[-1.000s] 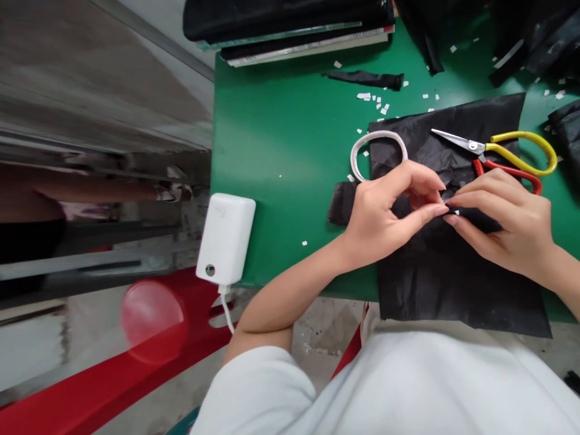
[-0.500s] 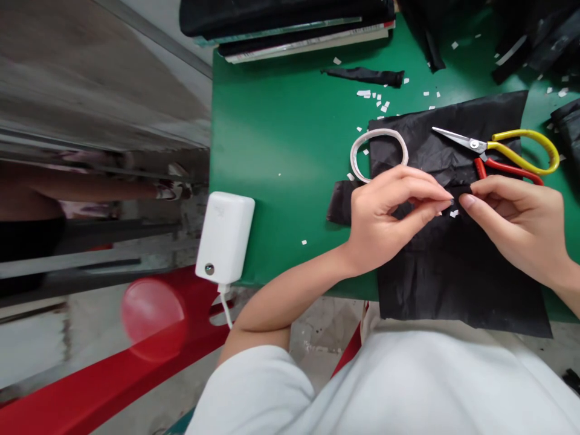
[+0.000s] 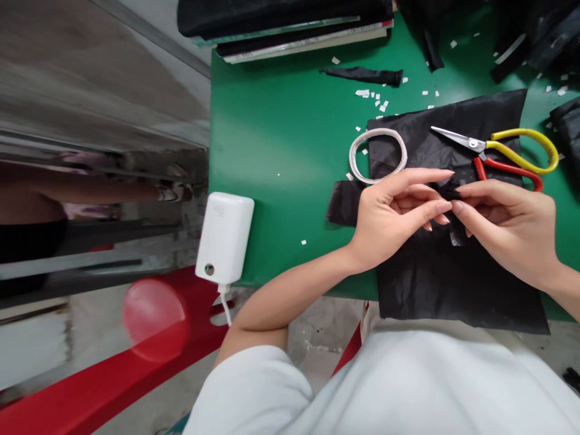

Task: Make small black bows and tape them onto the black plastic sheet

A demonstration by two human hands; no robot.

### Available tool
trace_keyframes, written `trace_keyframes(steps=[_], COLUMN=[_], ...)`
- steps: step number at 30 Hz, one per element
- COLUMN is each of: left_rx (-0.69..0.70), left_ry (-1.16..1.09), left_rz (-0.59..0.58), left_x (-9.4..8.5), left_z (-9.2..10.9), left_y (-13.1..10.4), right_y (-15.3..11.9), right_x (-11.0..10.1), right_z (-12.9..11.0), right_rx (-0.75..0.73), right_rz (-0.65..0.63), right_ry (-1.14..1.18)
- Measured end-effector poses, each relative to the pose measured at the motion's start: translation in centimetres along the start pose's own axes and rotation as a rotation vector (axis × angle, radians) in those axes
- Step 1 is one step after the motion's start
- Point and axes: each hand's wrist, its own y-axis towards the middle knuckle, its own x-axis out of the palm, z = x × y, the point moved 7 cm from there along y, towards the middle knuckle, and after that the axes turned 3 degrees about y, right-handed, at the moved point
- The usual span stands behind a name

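Note:
My left hand (image 3: 394,217) and my right hand (image 3: 512,226) meet over a black fabric sheet (image 3: 457,284), their thumb tips almost touching. Between the fingertips is a small bunched piece of black fabric (image 3: 446,191). My right thumb and index finger pinch it; my left thumb and curled fingers close at its other side, with the left index finger stretched out above. Part of the grip is hidden by the fingers. A white tape roll (image 3: 353,158) lies beyond my left hand. Scissors (image 3: 473,144) with yellow and red handles rest on the sheet beyond my right hand.
On the green table (image 3: 272,139) are scattered white paper bits, a narrow black strip (image 3: 362,75) and a stack of books (image 3: 308,45). A white power bank (image 3: 225,235) with a cable sits at the left edge. Beside it stands a red plastic stool (image 3: 90,380).
My left index finger has lifted away from the thumb. Both hands have come closer together, and the black fabric is now bunched between them. A small white bit at the fingertips is no longer visible.

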Motion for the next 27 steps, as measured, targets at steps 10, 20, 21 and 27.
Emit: trace_keyframes(steps=[10, 20, 21, 27], left_rx=[-0.075, -0.084, -0.080, -0.100], left_ry=[-0.078, -0.043, -0.056, -0.132], left_rz=[0.028, 0.029, 0.028, 0.030], left_x=[-0.1, -0.1, -0.1, 0.0], left_z=[-0.3, -0.3, -0.3, -0.6], left_y=[0.1, 0.2, 0.2, 0.3], right_y=[0.0, -0.5, -0.6, -1.0], right_x=[-0.1, 0.4, 0.4, 0.9], right_z=[-0.9, -2.4, -2.4, -3.0], right_rx=[-0.125, -0.367, -0.387, -0.578], right_rz=[0.010, -0.004, -0.004, -0.014], right_ry=[-0.158, -0.326, -0.337, -0.371])
